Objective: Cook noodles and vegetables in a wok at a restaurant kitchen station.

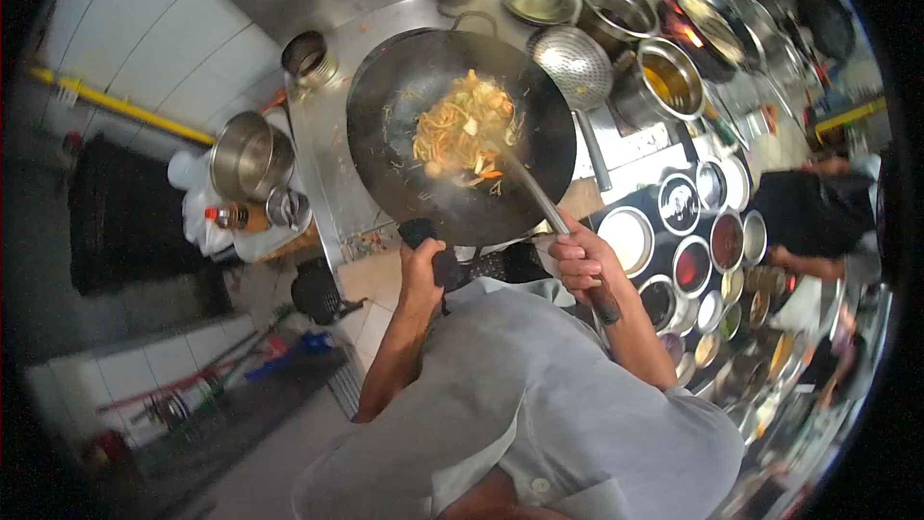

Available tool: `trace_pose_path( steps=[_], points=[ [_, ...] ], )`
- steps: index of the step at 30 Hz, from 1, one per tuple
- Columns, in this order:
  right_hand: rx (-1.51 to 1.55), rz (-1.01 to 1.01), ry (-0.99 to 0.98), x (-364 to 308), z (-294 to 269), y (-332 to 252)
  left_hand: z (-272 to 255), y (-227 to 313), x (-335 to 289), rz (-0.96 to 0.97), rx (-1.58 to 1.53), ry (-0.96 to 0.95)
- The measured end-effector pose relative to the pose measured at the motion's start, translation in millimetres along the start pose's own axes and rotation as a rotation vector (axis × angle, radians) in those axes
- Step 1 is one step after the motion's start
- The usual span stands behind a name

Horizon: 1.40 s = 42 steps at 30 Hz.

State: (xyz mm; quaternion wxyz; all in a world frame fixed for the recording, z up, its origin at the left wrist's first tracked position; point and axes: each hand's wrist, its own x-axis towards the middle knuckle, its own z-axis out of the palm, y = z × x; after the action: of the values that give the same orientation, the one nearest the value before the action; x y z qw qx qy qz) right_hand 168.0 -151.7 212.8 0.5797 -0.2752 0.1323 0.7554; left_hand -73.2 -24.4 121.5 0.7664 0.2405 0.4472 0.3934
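Observation:
A large dark wok (385,154) sits on the stove in front of me, with noodles (457,130) and bits of vegetable in its middle and steam over them. My left hand (420,272) is closed round a folded black cloth (445,262) at the wok's near edge; whether the cloth also wraps a handle is hidden. In my right hand (583,262) is a long-handled metal cooking utensil (537,195), gripped by the handle. Its far end reaches into the noodles, so the shape of its head cannot be made out.
Right of the wok lie a perforated skimmer (573,67) and a pot of yellowish liquid (671,79). Several round seasoning containers (691,265) stand nearer. A steel pot (252,156) is on the left. Another person (818,221) stands at the far right; flames (685,27) show at the back right.

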Motion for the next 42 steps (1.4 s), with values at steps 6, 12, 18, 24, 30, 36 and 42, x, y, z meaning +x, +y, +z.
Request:
trace_pose_path(
  steps=[6, 12, 18, 24, 30, 36, 42],
  points=[
    [0.285, -0.267, -0.156, -55.1, -12.6, 90.1, -4.1, 42.5, -13.9, -0.21, 0.152, -0.185],
    [0.53, -0.552, -0.401, -108.6, -7.9, 175.4, 21.8, 60.0, -33.9, -0.242, 0.337, -0.454],
    [0.621, -0.875, -0.394, -172.9, -13.6, 267.7, 56.6, 39.8, -76.6, -0.325, 0.526, -0.68],
    [0.628, -1.152, -0.081, -233.9, -31.7, 336.9, 97.5, -32.6, -124.7, -0.515, 0.65, -0.916],
    [0.738, -1.445, 0.04, -292.8, -35.7, 429.6, 117.8, -96.3, -228.8, -0.616, 0.731, -1.113],
    [0.849, -1.58, 0.197, -351.8, -66.4, 492.6, 125.4, -178.9, -316.3, -0.668, 0.852, -1.222],
    [0.951, -1.722, 0.237, -382.4, -76.0, 526.5, 142.1, -220.1, -382.1, -0.731, 0.885, -1.244]
  ],
)
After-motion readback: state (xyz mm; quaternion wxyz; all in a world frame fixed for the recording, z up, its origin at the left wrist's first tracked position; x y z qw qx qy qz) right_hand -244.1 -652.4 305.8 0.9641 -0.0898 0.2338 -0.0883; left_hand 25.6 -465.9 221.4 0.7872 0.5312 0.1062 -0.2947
